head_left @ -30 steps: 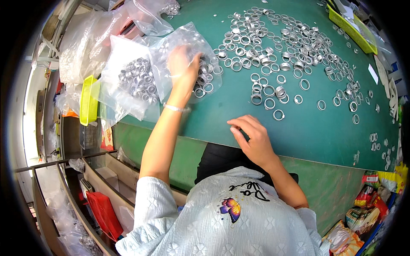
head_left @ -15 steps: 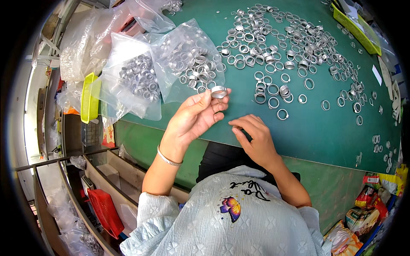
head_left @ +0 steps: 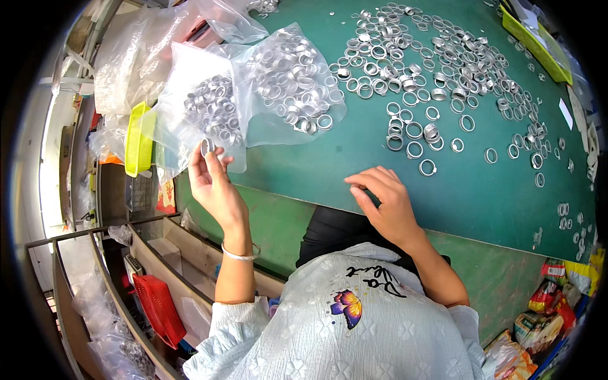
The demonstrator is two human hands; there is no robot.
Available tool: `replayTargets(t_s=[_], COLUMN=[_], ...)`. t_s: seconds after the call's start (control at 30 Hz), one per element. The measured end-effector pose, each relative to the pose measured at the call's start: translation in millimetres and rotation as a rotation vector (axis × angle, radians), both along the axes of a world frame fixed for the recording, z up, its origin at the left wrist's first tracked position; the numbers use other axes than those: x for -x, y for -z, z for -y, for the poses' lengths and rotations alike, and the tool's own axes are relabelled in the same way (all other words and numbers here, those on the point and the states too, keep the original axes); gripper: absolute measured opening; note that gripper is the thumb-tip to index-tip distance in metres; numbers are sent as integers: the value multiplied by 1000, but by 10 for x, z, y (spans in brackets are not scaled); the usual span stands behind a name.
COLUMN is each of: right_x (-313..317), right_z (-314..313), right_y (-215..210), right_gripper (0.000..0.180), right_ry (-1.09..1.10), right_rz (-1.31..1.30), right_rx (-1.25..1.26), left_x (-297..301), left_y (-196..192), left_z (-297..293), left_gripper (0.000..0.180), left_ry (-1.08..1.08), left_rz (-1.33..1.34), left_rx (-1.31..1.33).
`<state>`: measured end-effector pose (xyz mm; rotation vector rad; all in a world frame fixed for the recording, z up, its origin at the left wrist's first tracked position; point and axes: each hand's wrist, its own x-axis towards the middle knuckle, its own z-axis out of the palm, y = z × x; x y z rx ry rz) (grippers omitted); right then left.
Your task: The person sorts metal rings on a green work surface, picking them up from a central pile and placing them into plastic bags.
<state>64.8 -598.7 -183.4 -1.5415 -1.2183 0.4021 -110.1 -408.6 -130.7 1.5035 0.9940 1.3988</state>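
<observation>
Between the fingertips of my left hand (head_left: 216,183) is a silver metal ring (head_left: 207,146), held at the near edge of a clear plastic bag (head_left: 172,88) with many such rings in it. To the right of that bag lies a second clear bag (head_left: 263,123), also full of rings. My right hand (head_left: 384,201) rests by the table's near edge, palm down, fingers loosely bent and apart, with nothing seen in it. Many loose metal rings (head_left: 413,130) lie scattered beyond it on the green table (head_left: 297,168).
A yellow-green basket (head_left: 139,142) stands by the table's left edge, and another yellow basket (head_left: 538,44) is at the far right. Crumpled clear plastic (head_left: 126,63) fills the far left. Lower left is a shelf with a red basket (head_left: 158,310). Colourful packets (head_left: 535,326) lie lower right.
My left hand has moved left with the ring, from in front of the right bag to the near edge of the left one. My right hand has hardly moved.
</observation>
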Motion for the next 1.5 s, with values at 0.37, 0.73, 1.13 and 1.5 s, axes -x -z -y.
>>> replayTargets(t_s=[0.37, 0.73, 1.13, 1.5], right_x=[-18, -32, -168, -566], right_z=[-3, -26, -1478, -1655], right_y=[-24, -52, -72, -516], right_gripper=[12, 16, 52, 10], right_ry=[15, -23, -66, 198], right_rz=[-18, -86, 527, 293], right_rx=[-7, 49, -77, -49], left_x=[222, -226, -454, -539], left_y=[-26, -35, 347, 297], left_z=[-510, -31, 315, -35], left_gripper=[21, 44, 44, 48], left_ry=[110, -168, 188, 243], left_rz=[443, -70, -597, -496], left_rx=[485, -313, 135, 76])
